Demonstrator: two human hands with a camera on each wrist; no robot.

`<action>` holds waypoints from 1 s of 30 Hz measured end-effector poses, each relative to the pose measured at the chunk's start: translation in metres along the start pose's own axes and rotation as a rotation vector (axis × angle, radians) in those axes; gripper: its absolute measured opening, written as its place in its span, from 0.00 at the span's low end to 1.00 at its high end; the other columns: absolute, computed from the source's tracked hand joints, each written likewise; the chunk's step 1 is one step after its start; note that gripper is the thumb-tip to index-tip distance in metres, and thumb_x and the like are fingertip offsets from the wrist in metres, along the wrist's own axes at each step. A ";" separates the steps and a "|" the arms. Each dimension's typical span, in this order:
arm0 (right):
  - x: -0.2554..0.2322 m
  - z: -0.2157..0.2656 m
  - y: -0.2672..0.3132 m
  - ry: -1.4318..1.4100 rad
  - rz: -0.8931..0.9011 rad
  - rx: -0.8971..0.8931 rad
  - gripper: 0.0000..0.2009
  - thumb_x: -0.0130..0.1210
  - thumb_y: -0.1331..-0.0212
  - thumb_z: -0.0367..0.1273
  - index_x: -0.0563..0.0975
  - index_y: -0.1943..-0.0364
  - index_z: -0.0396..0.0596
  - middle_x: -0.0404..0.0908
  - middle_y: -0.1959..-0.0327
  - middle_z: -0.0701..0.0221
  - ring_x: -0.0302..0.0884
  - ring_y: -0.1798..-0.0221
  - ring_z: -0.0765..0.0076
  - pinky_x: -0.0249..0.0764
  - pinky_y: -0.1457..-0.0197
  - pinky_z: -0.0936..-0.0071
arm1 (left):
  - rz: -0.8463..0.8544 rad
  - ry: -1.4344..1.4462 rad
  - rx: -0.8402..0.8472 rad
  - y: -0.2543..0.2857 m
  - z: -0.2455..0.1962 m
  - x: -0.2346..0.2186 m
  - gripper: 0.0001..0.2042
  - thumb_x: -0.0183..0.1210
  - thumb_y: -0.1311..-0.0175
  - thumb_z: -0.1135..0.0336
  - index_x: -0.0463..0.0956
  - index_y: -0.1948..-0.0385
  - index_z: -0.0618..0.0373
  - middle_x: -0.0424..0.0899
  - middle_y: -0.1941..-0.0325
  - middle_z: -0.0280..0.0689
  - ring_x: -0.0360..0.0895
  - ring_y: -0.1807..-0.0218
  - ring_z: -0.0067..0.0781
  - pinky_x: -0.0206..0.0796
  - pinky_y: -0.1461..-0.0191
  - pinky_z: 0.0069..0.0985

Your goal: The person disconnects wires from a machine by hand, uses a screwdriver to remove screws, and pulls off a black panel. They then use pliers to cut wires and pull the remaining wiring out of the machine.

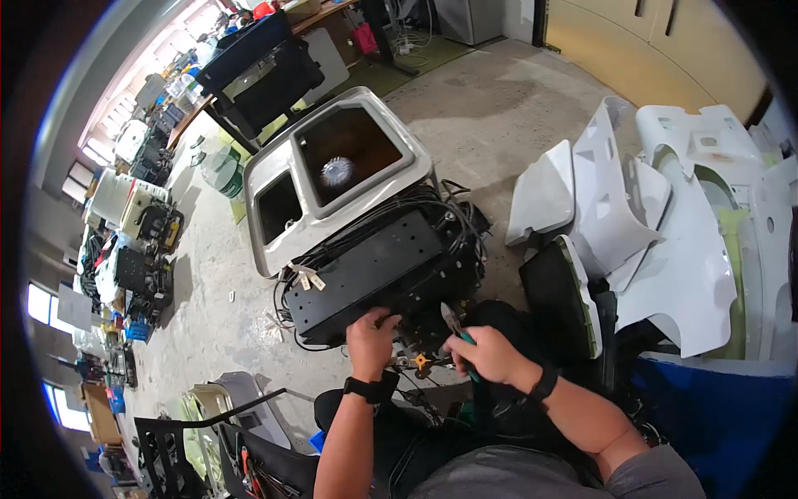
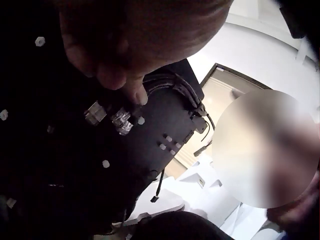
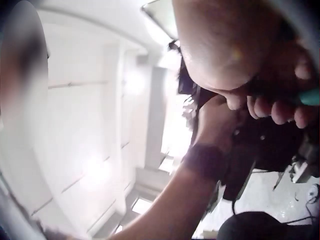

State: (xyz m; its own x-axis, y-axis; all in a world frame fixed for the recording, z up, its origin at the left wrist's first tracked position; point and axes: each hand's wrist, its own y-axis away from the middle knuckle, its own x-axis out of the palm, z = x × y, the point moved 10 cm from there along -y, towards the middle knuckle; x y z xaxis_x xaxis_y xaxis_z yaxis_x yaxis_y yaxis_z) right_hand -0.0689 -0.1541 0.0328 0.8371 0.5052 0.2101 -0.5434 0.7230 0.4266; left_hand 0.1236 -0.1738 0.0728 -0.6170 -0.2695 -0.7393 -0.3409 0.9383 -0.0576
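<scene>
A black metal box (image 1: 366, 270) with rows of holes stands in front of the person. The left hand (image 1: 371, 341) reaches to its near side, with bent fingers at the edge. In the left wrist view, the left fingertips (image 2: 140, 95) are right by a black cable bundle (image 2: 172, 82) and close to metal-shelled connectors (image 2: 121, 121); what they hold, if anything, I cannot tell. The right hand (image 1: 496, 359) grips teal-handled pliers (image 1: 450, 318), their metal nose pointing up beside the box. A teal handle (image 3: 310, 97) also shows at the right fingers in the right wrist view.
Behind the box lies a white-framed panel (image 1: 274, 179) with two dark windows. White shell parts (image 1: 607, 183) stand on the right. An orange knob (image 1: 421, 363) sits below the hands. Hand tools (image 1: 252, 474) lie at lower left. Loose cables (image 1: 453, 200) hang off the box's right end.
</scene>
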 end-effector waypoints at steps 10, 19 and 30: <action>0.060 -0.005 -0.029 -0.241 0.467 0.232 0.17 0.43 0.33 0.37 0.68 0.51 0.36 0.78 0.60 0.65 0.76 0.55 0.70 0.73 0.51 0.72 | 0.081 0.079 -0.018 0.004 0.006 -0.002 0.13 0.64 0.53 0.67 0.79 0.65 0.64 0.81 0.73 0.46 0.80 0.69 0.41 0.69 0.63 0.28; 0.057 -0.012 -0.042 -0.393 0.437 0.263 0.12 0.43 0.34 0.35 0.69 0.55 0.39 0.78 0.60 0.63 0.78 0.57 0.64 0.76 0.52 0.66 | 0.183 0.147 -0.003 0.001 0.002 0.006 0.18 0.63 0.52 0.70 0.77 0.56 0.59 0.82 0.67 0.47 0.80 0.67 0.40 0.69 0.62 0.28; 0.055 -0.007 -0.044 -0.392 0.490 0.310 0.17 0.40 0.32 0.38 0.69 0.54 0.37 0.77 0.60 0.62 0.76 0.53 0.60 0.73 0.49 0.62 | 0.130 0.121 0.055 0.003 -0.005 0.002 0.16 0.62 0.50 0.71 0.77 0.58 0.63 0.82 0.69 0.46 0.80 0.68 0.33 0.69 0.63 0.26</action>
State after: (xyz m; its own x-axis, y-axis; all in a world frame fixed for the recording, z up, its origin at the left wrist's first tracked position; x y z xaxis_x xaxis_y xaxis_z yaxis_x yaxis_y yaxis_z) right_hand 0.0003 -0.1553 0.0196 0.4928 0.4894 0.7195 -0.8699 0.2576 0.4206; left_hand 0.1177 -0.1728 0.0749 -0.7351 -0.1657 -0.6574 -0.2153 0.9765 -0.0054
